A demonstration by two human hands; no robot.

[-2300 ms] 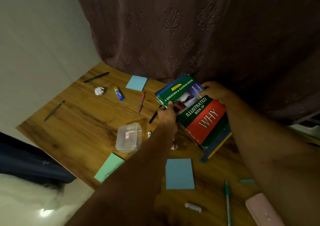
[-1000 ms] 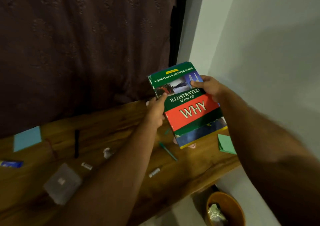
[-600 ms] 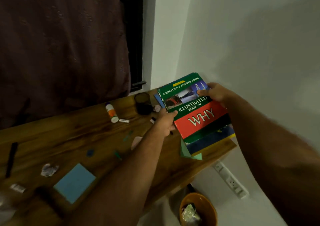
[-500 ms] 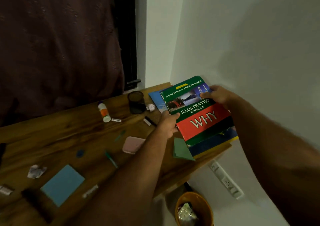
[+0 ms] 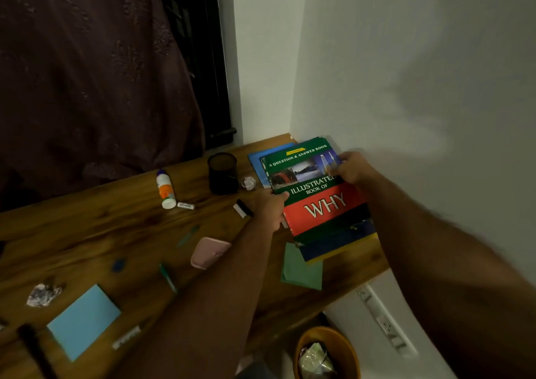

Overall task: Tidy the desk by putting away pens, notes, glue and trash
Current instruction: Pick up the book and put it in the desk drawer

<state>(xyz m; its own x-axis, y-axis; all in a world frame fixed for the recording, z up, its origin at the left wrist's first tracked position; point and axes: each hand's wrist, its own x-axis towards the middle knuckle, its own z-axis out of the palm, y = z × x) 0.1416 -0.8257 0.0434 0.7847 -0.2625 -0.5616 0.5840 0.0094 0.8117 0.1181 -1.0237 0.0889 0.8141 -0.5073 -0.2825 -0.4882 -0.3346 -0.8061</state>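
A wooden counter (image 5: 87, 233) runs from the lower left toward the right centre of the frame, ending at a white wall (image 5: 406, 88), with a dark curtain (image 5: 87, 74) filling the upper left. Loose things lie scattered on it: a glue bottle (image 5: 165, 189) on its side at centre left, a small white stick (image 5: 185, 205) just beside its cap, a black mesh pen cup (image 5: 222, 172) upright near the far edge, and a crumpled paper ball (image 5: 249, 182) just right of the cup. Lower in the frame sit a pink case (image 5: 209, 252), a green pen (image 5: 168, 277), a blue note pad (image 5: 84, 320), a second paper wad (image 5: 43, 294) and a green note pad (image 5: 301, 271) — this last partly tucked under the books. An orange bin (image 5: 327, 352) with trash in it stands on the floor at the bottom centre.

At right centre, a stack of books (image 5: 316, 193) lies in the counter's far corner against the wall. The left hand (image 5: 271, 207) grips its left edge, thumb curled over the cover; the right hand (image 5: 352, 168) holds the upper right edge, fingers (image 5: 338, 171) curled onto the cover — both hands clamped on the stack, well apart from the pens, glue and paper wads
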